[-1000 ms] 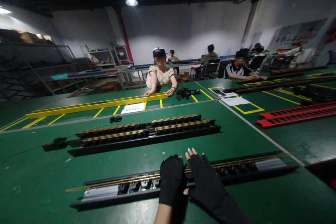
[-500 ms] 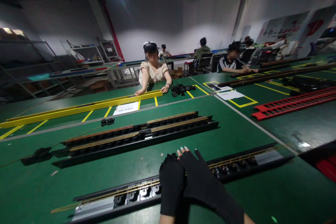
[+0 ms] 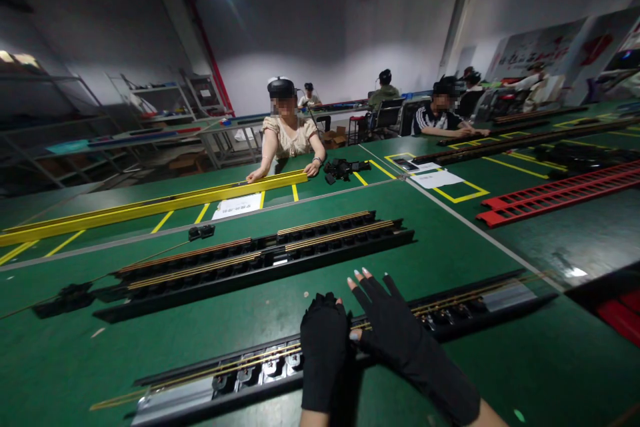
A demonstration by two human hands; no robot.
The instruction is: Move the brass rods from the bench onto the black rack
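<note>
At far left, a long yellow channel-shaped rail [image 3: 165,205] is laid along the far side of the green tabletop [image 3: 200,327], its right end held down by a person in a cream top [image 3: 289,137]. Nearer, a pair of black troughs lined with thin gold and copper-coloured rods [image 3: 260,273] is set aslant, and a strip of bare green is left between it and the long black channel with gold rods and silver-and-black units [image 3: 240,392] in front. This near channel is laid across the foreground, its rods carried past its left end, where a flat silvery plate [image 3: 175,395] is fitted. Its middle is covered by the left hand [image 3: 324,350], gloved in black, with fingers bent down; whether anything is gripped cannot be told. Just to the right, the black-gloved right hand [image 3: 395,320] is spread over the channel, its fingers released and straight, their tips extended beyond the back edge. Further right, a second silvery plate [image 3: 509,296] is seated, and the channel's end is stopped near a grey seam [image 3: 480,231], beyond which red ladder-shaped frames [image 3: 550,193] are placed well apart.
</note>
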